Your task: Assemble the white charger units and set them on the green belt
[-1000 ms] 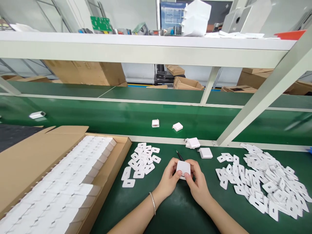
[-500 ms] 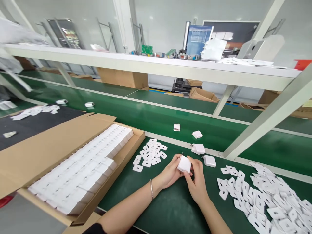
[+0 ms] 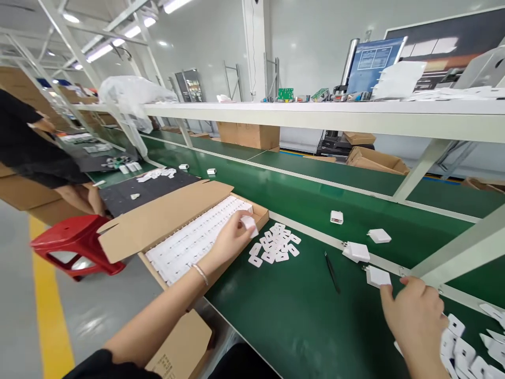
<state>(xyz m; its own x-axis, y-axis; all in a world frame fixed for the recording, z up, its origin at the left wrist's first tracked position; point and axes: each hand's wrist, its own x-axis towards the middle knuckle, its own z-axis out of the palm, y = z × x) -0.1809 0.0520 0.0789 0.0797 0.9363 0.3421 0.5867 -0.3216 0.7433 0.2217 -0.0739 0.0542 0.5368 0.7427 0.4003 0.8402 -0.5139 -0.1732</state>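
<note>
My left hand (image 3: pixel 232 234) is closed on a white charger (image 3: pixel 249 225), held over the right end of an open cardboard box (image 3: pixel 261 213) packed with rows of white chargers (image 3: pixel 189 243). My right hand (image 3: pixel 414 310) is open, thumb and fingers apart, its thumb at the near side of a white plug charger (image 3: pixel 377 276); whether they touch I cannot tell. Beyond that charger lie another one with prongs (image 3: pixel 356 252) and two more (image 3: pixel 379 236). Black tweezers (image 3: pixel 332 272) rest on the green mat between my hands.
A small heap of white plates with slots (image 3: pixel 276 243) lies beside the box. A larger heap (image 3: pixel 460 347) sits at the lower right. A shelf post (image 3: pixel 457 252) rises beyond my right hand. At far left are a red stool (image 3: pixel 74 242) and a person in black (image 3: pixel 35 142).
My hands have parted: the left moved left to the box with a charger, the right moved right towards the plug chargers. The tweezers now show fully. The view has swung left.
</note>
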